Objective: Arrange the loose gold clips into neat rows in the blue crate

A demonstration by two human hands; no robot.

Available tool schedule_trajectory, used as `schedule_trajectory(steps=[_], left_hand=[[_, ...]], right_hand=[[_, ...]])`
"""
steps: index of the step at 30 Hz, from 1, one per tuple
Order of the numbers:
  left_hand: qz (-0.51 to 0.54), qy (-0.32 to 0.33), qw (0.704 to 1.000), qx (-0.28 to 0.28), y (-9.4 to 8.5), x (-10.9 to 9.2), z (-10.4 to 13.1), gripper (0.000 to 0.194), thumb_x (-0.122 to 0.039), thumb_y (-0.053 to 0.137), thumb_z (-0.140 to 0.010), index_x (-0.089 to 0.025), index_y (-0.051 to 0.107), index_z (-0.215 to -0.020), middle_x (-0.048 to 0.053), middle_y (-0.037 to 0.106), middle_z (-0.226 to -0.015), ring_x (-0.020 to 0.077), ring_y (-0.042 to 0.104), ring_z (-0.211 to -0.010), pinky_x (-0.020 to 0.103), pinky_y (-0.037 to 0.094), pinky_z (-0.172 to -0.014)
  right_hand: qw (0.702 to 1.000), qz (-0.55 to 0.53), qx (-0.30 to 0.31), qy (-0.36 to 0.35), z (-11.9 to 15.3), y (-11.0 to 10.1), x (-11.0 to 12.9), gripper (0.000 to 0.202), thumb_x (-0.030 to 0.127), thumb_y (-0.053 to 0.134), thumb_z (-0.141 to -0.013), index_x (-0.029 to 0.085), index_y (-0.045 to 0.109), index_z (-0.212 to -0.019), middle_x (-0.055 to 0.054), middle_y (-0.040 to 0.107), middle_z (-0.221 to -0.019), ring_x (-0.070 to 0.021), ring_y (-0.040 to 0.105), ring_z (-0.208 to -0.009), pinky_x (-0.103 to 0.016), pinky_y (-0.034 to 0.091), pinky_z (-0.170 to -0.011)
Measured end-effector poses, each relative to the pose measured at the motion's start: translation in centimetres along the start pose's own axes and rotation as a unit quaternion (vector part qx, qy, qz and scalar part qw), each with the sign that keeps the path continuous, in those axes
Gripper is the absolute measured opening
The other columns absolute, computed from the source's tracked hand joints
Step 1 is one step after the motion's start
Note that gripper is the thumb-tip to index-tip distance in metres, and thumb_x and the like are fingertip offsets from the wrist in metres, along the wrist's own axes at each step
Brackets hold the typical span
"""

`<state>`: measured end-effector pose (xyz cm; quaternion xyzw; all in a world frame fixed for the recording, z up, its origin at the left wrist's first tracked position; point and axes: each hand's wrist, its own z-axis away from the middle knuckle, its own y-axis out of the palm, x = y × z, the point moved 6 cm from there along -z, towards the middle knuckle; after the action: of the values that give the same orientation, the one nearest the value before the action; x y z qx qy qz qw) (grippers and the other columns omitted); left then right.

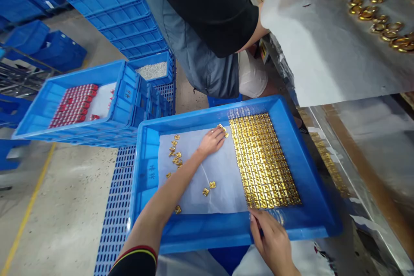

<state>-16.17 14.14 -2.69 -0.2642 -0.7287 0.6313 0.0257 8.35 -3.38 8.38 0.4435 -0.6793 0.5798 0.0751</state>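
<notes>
Okay, nearest first, clock centred on my view. My right hand [271,241] is at 5 o'clock, curled, thumb and forefinger narrow, over the near rim of the blue tray [207,241] by the packed gold grid [265,159]. Can't tell if it's pinching anything.

The grid fills the tray's 4 o'clock side. Loose gold pieces [179,154] are scattered on white paper [194,146], mostly around 8 o'clock. Near the middle, my left hand [211,140] is palm down, fingers reaching a little gold cluster [223,128] by the tray's far wall. Touching or gripping, can't tell.

Further out, there's a crate of red pieces [76,104] at 9, a bin of whitish bits [152,70] at 10, gold rings [368,13] on a pale sheet [310,51] at 2, a person in black [207,8] at 12, and stacked blue crates [113,4] between 10 and 11.
</notes>
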Motion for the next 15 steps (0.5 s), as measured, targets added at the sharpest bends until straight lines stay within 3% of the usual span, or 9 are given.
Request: schedule_trajectory(steps=[10, 15], left_hand=[[0.04, 0.073, 0.995, 0.053, -0.8, 0.6, -2.5, 0.031, -0.03, 0.039, -0.098, -0.019, 0.062, -0.117, 0.011, 0.063, -0.125, 0.0222, 0.052, -0.132, 0.041, 0.047, -0.11], [0.058, 0.063, 0.996, 0.03, -1.8, 0.8, -2.2, 0.028, -0.028, 0.04, -0.099, -0.02, 0.065, -0.109, 0.009, 0.066, -0.117, 0.022, 0.052, -0.13, 0.043, 0.049, -0.108]], right_hand=[[1.0, 0.001, -0.004, -0.013, -0.7, -0.2, 0.1, 0.021, 0.018, 0.047, -0.098, 0.02, 0.063, -0.109, -0.003, 0.074, -0.08, -0.0153, 0.07, -0.067, -0.026, 0.055, -0.065], [1.0, -0.004, -0.006, -0.01, -0.7, -0.2, 0.0, 0.021, 0.017, 0.047, -0.097, 0.02, 0.064, -0.11, -0.002, 0.074, -0.08, -0.0149, 0.07, -0.067, -0.026, 0.055, -0.064]])
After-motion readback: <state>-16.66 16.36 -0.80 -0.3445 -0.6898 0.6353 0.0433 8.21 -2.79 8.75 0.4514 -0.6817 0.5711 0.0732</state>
